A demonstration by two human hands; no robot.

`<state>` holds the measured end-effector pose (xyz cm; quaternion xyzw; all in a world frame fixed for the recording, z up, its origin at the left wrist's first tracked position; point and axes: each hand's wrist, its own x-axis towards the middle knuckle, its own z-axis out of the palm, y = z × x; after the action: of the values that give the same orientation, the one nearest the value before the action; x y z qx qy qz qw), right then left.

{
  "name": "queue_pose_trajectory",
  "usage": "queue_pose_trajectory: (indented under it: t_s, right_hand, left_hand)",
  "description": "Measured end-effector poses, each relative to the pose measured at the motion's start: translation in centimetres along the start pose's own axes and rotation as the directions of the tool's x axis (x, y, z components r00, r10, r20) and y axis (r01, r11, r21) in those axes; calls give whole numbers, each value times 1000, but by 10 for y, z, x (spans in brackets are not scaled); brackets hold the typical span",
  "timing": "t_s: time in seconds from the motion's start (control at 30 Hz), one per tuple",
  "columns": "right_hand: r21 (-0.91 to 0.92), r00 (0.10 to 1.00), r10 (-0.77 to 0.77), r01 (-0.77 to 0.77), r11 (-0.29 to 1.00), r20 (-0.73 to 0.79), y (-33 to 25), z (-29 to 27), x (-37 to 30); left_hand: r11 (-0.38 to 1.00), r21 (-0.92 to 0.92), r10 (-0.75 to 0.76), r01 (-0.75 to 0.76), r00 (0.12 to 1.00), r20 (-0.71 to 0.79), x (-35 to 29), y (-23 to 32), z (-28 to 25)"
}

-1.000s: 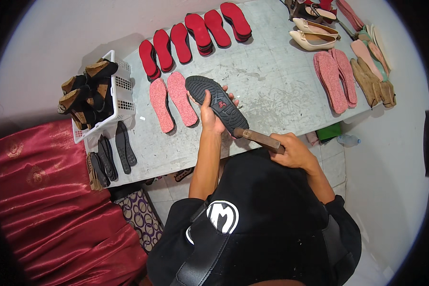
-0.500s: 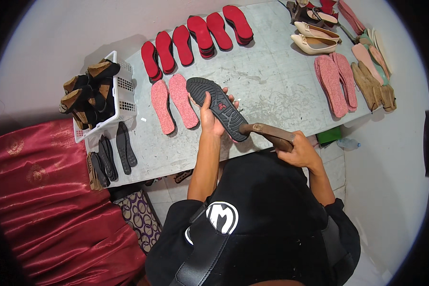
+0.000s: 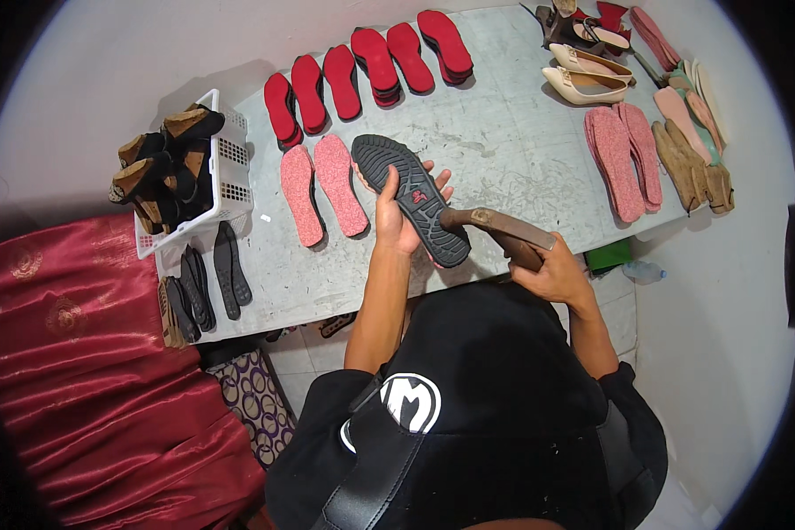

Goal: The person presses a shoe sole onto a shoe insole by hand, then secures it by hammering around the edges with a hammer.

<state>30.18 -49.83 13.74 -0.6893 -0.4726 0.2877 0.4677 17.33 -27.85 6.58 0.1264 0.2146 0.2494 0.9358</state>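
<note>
My left hand (image 3: 397,227) is closed around a black ribbed shoe sole (image 3: 431,231), thumb across its tread and fingertips showing past its far edge. A thin pinkish layer peeks out under the sole's rim. In my right hand (image 3: 558,276) is a worn brown hammer (image 3: 508,228), gripped low near my lap. Its rounded end meets the near, heel part of the tread. Just left of the held sole, two pink speckled insoles (image 3: 340,185) lie on the table. Behind them stands a row of red-topped sole stacks (image 3: 375,64).
A white plastic basket (image 3: 228,159) of dark wedge shoes stands on the left of the grey table (image 3: 503,132), with loose black soles (image 3: 230,269) near it. Cream shoes (image 3: 587,86), more pink insoles (image 3: 614,163) and brown shoe forms (image 3: 685,168) sit on the right.
The sole has turned slightly, so more of its tread faces up. Both hands have shifted only a little, and the hammer's end stays at the heel part.
</note>
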Motion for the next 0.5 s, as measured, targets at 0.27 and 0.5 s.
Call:
queue_pose_trajectory:
  t_s: [0.27,0.5]
  right_hand:
    - [17,1000,14,-15,1000,12,6,9,3]
    - [-19,997,66,-65,998,36,-2,7,8]
  left_hand:
    - [998,68,-10,10,1000,-4,-1,-2,2]
    - [994,108,13,-16,999,35,-7,-3,7]
